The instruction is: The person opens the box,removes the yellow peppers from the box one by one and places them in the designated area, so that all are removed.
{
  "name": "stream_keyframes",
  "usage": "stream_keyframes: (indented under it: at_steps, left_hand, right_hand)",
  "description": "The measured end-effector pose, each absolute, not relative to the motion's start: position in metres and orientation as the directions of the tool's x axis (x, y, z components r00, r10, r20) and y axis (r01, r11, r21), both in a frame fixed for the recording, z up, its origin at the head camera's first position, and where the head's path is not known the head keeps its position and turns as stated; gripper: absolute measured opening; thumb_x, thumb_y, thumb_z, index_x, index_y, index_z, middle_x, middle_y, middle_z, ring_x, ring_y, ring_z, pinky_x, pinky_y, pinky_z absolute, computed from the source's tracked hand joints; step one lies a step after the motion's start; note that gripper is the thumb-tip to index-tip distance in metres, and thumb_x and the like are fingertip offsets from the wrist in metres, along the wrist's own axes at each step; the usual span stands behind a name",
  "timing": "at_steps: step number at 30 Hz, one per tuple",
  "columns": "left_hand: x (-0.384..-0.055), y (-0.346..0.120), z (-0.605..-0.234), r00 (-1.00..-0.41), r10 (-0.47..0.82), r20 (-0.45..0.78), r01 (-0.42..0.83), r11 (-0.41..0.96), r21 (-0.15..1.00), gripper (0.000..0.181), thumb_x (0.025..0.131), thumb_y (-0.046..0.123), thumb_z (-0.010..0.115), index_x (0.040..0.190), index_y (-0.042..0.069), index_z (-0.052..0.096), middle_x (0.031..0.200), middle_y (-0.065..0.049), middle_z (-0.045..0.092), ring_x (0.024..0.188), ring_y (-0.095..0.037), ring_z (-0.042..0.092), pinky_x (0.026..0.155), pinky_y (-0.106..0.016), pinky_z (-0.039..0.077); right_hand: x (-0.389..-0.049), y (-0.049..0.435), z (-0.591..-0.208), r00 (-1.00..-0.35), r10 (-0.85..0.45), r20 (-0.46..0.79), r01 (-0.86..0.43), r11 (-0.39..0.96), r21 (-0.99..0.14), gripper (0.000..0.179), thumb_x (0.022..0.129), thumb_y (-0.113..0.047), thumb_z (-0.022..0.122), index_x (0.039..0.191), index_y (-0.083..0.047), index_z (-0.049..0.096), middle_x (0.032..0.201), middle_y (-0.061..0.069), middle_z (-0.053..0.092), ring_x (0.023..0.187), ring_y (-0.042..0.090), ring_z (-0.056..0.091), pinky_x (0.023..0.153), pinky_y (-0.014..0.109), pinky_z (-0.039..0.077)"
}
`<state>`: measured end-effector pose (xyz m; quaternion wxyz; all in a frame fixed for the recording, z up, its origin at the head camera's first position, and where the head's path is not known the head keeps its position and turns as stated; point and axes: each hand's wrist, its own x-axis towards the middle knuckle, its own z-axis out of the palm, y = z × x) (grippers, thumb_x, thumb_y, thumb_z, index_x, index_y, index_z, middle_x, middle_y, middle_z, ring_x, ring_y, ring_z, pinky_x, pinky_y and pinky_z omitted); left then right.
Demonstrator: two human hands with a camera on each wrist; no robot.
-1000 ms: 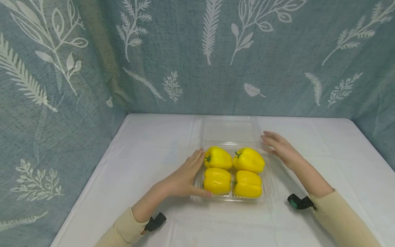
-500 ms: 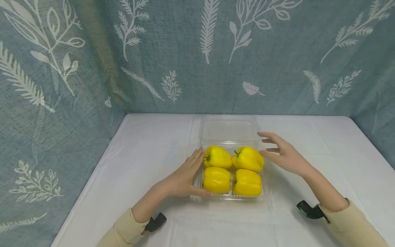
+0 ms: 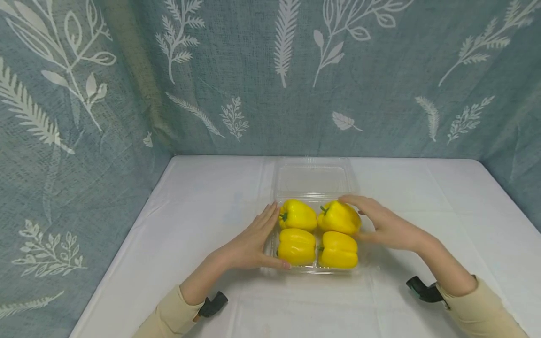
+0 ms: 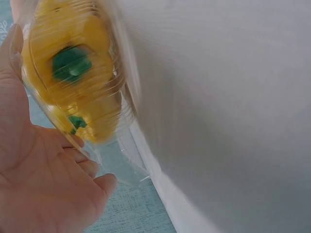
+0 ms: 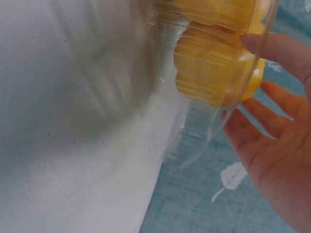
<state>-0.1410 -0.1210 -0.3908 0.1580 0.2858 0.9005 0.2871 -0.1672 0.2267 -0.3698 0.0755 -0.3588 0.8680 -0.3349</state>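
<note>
A clear plastic clamshell container (image 3: pixel 310 271) stands on the table with several yellow bell peppers inside, in two rows. My left hand (image 3: pixel 253 241) lies along its left side, fingers nearly straight, thumb at the near left corner. In the left wrist view the palm (image 4: pixel 43 170) faces the clear wall, with green stems showing through. My right hand (image 3: pixel 386 225) holds the far right pepper (image 3: pixel 336 218), fingers over its far side and thumb at its near side. The right wrist view shows the thumb (image 5: pixel 252 43) against that pepper, over the container rim (image 5: pixel 233 109).
The container's transparent lid (image 3: pixel 313 178) lies folded back behind it, near the table's far edge. A white cloth covers the table (image 3: pixel 203 197). A blue-green curtain (image 3: pixel 253 70) with white leaf prints hangs behind and at both sides.
My right hand has come from beside the container's back right corner, moving left and toward me, onto the far right pepper. The left hand has stayed in place.
</note>
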Motion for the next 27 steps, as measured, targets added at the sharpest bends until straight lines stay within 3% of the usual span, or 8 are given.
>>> stream_keyframes:
  at_steps: [13, 27]
  left_hand:
    - [-0.141, -0.122, -0.392, -0.788, 0.605, -0.119, 0.418, 0.665, 0.619, 0.129, 0.072, 0.06, 0.078, 0.156, 0.007, -0.004, 0.162, -0.005, -0.015, 0.147, -0.017, -0.013, 0.119, -0.042, 0.001]
    - [-0.142, -0.122, -0.393, -0.793, 0.595, -0.135, 0.4, 0.674, 0.621, 0.128, 0.072, 0.062, 0.077, 0.156, 0.009, -0.005, 0.161, -0.001, -0.017, 0.146, -0.012, -0.014, 0.119, -0.039, 0.001]
  right_hand:
    - [-0.168, 0.221, -0.378, -0.736, -0.671, 0.086, -0.579, 0.56, -0.592, 0.093, 0.08, -0.003, 0.077, 0.155, -0.007, 0.022, 0.157, 0.014, 0.026, 0.142, 0.037, 0.023, 0.112, 0.06, 0.023]
    - [-0.177, 0.213, -0.389, -0.732, -0.672, 0.112, -0.614, 0.579, -0.536, 0.098, 0.076, -0.001, 0.078, 0.156, -0.015, 0.022, 0.157, 0.01, 0.029, 0.14, 0.035, 0.027, 0.111, 0.057, 0.027]
